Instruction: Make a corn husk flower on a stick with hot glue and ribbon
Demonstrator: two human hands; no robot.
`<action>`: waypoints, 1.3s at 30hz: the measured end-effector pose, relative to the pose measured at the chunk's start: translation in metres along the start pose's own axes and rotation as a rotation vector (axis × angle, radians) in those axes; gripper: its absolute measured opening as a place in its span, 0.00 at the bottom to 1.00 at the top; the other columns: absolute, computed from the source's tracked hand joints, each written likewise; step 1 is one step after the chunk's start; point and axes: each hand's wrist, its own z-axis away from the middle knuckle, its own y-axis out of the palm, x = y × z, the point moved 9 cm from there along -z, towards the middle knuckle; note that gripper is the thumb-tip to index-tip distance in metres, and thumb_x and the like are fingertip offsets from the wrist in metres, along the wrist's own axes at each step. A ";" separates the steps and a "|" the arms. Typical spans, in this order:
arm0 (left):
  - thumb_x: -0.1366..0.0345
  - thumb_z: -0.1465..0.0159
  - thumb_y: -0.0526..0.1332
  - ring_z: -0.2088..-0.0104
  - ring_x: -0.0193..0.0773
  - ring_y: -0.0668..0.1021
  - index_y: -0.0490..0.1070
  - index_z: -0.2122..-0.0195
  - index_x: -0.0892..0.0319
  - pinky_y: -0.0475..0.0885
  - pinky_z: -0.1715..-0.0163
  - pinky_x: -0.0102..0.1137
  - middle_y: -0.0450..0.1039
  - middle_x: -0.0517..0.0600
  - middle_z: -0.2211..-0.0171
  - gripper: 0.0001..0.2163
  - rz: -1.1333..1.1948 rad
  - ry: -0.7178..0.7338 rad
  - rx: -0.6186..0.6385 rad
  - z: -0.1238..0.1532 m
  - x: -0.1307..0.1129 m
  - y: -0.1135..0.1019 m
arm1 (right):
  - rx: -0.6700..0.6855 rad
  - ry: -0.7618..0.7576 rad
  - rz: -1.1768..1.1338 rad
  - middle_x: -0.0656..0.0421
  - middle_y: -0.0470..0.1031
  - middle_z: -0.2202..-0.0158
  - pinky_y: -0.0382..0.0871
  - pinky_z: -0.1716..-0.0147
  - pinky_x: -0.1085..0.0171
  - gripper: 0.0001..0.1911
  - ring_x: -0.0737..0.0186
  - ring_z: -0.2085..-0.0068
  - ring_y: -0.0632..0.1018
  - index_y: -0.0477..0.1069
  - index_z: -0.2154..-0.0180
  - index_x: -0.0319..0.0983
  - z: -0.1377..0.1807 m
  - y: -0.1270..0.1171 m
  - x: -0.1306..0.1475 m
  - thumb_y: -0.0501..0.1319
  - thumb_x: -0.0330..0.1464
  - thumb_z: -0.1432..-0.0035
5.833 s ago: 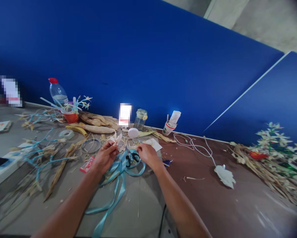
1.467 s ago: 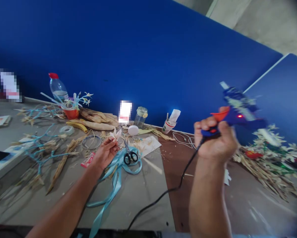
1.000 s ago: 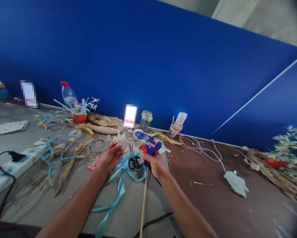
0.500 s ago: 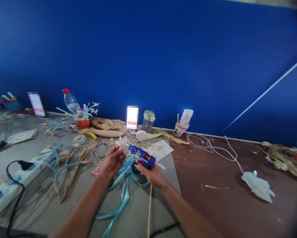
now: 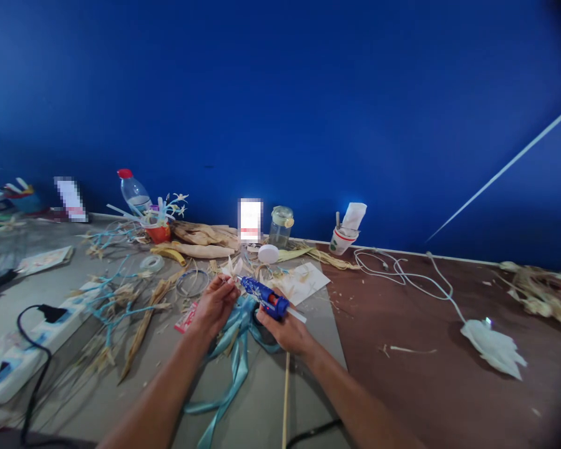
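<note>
Left hand (image 5: 216, 304) pinching seemingly one pale flower (image 5: 232, 267), right hand (image 5: 284, 327) gripping one glue gun (image 5: 264, 296)

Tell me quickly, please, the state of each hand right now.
Left hand: closed, holding a pale flower.
Right hand: closed, holding the blue glue gun.

Blue partition (image 5: 280, 106): smooth panelling filling the upper view, paler at upper left, darker toward its base.
White strip (image 5: 505, 170): thin, slanting up rightward across the blue.
Grey tabletop (image 5: 261, 399): meets the brown tabletop (image 5: 402, 399) along a straight edge.
Light: soft, uneven.
</note>
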 end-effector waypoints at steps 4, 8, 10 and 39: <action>0.72 0.53 0.70 0.81 0.25 0.67 0.68 0.76 0.61 0.65 0.77 0.22 0.65 0.42 0.81 0.10 -0.004 0.001 -0.010 0.001 -0.001 0.001 | -0.030 -0.018 0.055 0.60 0.71 0.69 0.70 0.65 0.62 0.10 0.60 0.67 0.73 0.65 0.64 0.42 0.000 -0.002 0.001 0.59 0.39 0.49; 0.72 0.55 0.70 0.80 0.25 0.69 0.68 0.76 0.61 0.65 0.77 0.22 0.66 0.43 0.82 0.10 0.001 0.000 -0.030 0.002 -0.001 0.000 | -0.032 -0.070 0.081 0.60 0.69 0.70 0.70 0.64 0.62 0.08 0.63 0.69 0.71 0.63 0.66 0.41 0.000 -0.001 0.008 0.58 0.37 0.48; 0.73 0.55 0.70 0.81 0.25 0.68 0.68 0.76 0.61 0.65 0.77 0.22 0.66 0.43 0.81 0.10 0.007 0.000 -0.030 0.002 -0.001 0.001 | -0.032 -0.093 0.089 0.61 0.68 0.70 0.69 0.64 0.63 0.08 0.64 0.69 0.70 0.63 0.67 0.41 -0.001 -0.001 0.011 0.58 0.37 0.47; 0.74 0.53 0.69 0.80 0.25 0.69 0.70 0.76 0.62 0.67 0.76 0.22 0.69 0.44 0.80 0.08 0.042 -0.013 0.006 0.000 0.002 -0.001 | -0.037 -0.320 0.152 0.60 0.65 0.72 0.67 0.65 0.64 0.06 0.63 0.67 0.69 0.62 0.73 0.41 0.001 0.000 0.026 0.58 0.33 0.46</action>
